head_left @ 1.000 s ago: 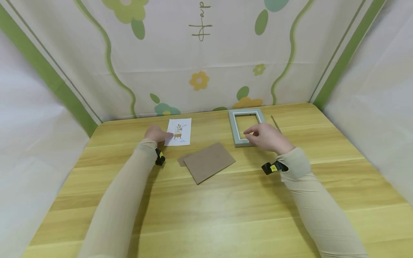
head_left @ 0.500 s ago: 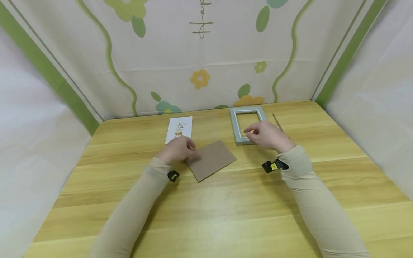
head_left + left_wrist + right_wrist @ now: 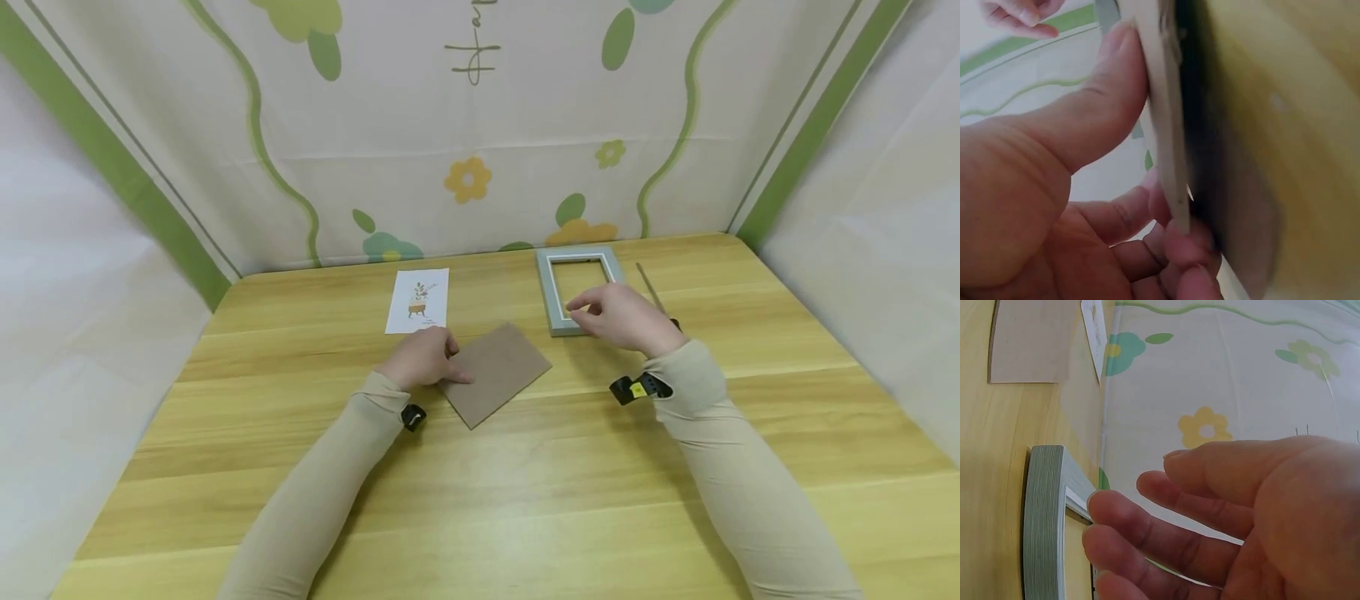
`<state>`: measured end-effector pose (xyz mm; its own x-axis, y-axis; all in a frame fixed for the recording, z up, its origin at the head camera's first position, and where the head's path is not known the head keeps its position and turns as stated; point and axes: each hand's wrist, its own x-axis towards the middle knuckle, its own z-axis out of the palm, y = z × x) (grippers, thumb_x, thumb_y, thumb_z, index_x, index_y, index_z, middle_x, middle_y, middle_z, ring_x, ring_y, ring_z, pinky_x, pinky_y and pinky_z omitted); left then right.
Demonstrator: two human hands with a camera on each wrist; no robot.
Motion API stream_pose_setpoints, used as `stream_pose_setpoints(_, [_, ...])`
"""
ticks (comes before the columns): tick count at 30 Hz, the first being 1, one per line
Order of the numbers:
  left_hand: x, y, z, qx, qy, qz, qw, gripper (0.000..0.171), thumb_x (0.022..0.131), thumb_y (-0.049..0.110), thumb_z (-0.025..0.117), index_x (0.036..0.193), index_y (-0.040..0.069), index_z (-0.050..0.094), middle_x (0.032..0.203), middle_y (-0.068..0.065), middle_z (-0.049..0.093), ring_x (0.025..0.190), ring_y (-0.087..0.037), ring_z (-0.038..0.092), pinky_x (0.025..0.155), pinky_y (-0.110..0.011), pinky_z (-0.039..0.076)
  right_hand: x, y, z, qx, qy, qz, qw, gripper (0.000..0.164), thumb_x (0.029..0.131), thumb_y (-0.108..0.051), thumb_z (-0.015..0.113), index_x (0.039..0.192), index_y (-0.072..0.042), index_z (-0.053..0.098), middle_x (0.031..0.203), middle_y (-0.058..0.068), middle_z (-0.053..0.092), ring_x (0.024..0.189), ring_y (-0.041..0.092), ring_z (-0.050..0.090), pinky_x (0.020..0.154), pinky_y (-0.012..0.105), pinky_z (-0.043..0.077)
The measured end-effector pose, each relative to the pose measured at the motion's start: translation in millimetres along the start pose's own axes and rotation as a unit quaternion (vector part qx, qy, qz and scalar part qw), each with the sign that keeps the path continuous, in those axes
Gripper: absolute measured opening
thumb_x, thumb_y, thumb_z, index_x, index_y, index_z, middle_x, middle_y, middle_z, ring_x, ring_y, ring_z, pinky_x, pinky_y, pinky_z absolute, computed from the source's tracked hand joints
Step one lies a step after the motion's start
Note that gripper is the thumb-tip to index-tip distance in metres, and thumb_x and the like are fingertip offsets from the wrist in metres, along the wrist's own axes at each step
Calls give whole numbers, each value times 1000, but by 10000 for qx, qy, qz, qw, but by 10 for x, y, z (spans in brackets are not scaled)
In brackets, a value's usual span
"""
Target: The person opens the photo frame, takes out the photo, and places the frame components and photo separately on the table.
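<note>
My left hand (image 3: pixel 423 358) pinches the left edge of a brown backing board (image 3: pixel 504 371), thumb on top and fingers curled beneath. The left wrist view shows the board's edge (image 3: pixel 1172 137) between thumb and fingertips. Over the near right side of a grey-green picture frame (image 3: pixel 550 296) hangs my right hand (image 3: pixel 622 318), fingers loosely bent and holding nothing. In the right wrist view the frame's corner (image 3: pixel 1044 512) lies just past those fingertips. A white card (image 3: pixel 417 300) with a potted-plant drawing lies flat behind my left hand.
A thin dark stick-like piece (image 3: pixel 652 287) lies right of the frame, partly behind the right hand. The wooden table (image 3: pixel 480 517) ends at the back against a white cloth (image 3: pixel 360 125) printed with flowers, and more white cloth stands at both sides.
My left hand has left the white card and come right and nearer, onto the brown board's left edge, which it now pinches. My right hand has stayed over the frame.
</note>
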<state>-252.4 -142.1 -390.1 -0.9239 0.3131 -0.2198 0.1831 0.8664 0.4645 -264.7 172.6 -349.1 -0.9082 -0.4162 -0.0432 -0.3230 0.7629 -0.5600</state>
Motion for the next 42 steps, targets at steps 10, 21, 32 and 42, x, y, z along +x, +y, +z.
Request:
stream_pose_setpoints(10, [-98,-68,-187,-661,55,456,9968,20,90,21,74,78,6,70,79,-1,68,67,-14,52,59,-28,43,-1,-18,14,-10,-75,47,10000,35,102,-23,55,129,-4,66,100,12,72,78,21,63,68,37,50])
stream_pose_setpoints(21, [-190,195,-10,496,-275,101,9983,38,73,41,88,71,9,69,68,2,63,61,-13,53,54,-29,44,-5,-26,19,34,-145,102,9998,35,102,-23,55,130,-4,65,98,11,72,74,18,60,64,35,48])
stream_pose_setpoints(32, [-199,87,-126,-910,-395,395,9943,37,85,33,79,70,11,55,67,1,55,59,-12,49,50,-24,40,11,-60,35,30,-100,13,9999,32,102,-24,54,121,-3,70,92,9,73,79,22,65,67,37,50])
stream_pose_setpoints(42, [-400,396,-211,99,2500,1189,9609,25,87,25,78,83,12,57,71,0,65,58,-13,58,51,-29,46,-12,-460,224,2401,-223,171,9703,57,100,-50,52,118,1,70,93,13,74,85,34,71,70,41,59])
